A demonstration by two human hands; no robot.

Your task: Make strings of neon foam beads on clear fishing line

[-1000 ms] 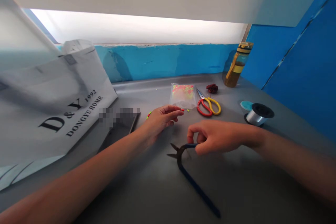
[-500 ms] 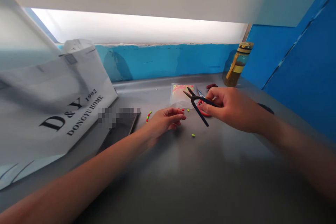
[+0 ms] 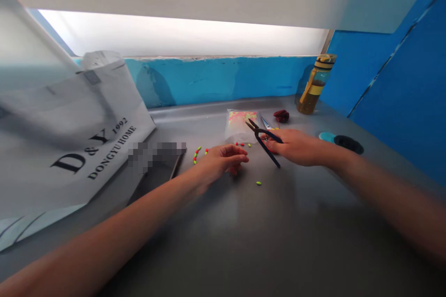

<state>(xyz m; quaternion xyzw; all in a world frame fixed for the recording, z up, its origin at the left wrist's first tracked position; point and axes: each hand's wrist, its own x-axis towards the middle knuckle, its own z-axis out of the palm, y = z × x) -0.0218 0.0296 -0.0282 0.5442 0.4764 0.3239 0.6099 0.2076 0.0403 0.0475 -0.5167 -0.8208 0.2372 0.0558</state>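
Observation:
My right hand is closed around one handle of dark-handled pliers. Their jaws point up and left, slightly parted, and the other handle slants down toward the table. The fingertips of this hand are close to red-handled scissors, partly hidden behind it. Left of the pliers, my left hand has its fingers curled, thumb and forefinger close together; whatever they hold is too small to make out. Red and green beads lie in a curved row beside it. A loose green bead is nearer to me.
A clear bag of colourful beads lies behind my hands. Dark red bundle, yellow-strapped bottle and round turquoise and black items are on the right. At left stand a white bag and a dark flat object.
My right hand has lowered toward the scissors with the pliers, uncovering the dark red bundle and the turquoise round item. My left hand has barely moved, its fingertips slightly further apart.

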